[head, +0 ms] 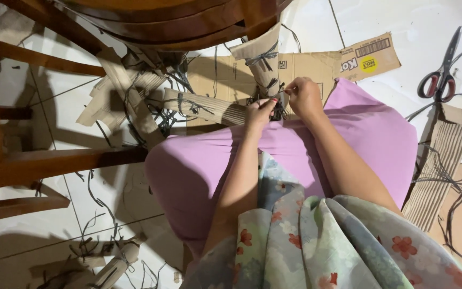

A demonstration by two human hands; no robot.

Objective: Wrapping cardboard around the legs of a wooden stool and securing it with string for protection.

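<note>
From the head camera, both hands meet just past the knees, over pink-lilac cloth (359, 134) stretched across the lap. The left hand (259, 113) is pinched narrow on a thin dark cord (278, 95); the right hand (304, 96) pinches the same cord from the other side, fingers closed tight. The cord runs to a roll of corrugated cardboard (204, 107) that lies on the floor just beyond the hands, wound about with more dark cord. A second cardboard roll (260, 53) stands tilted behind it, also tied.

A dark wooden chair (161, 21) crowds the top left, its legs and rungs reaching over the rolls. Loose dark strands (94, 203) lie across the white tiled floor (38, 107).

Under the rolls lies a flattened brown carton (316, 64); its far flap bears a black barcode patch and a round yellow sticker. To the right, well apart, lie scissors (440, 80) with red-and-black handles, and below them a ribbed cardboard strip (439, 171).
</note>
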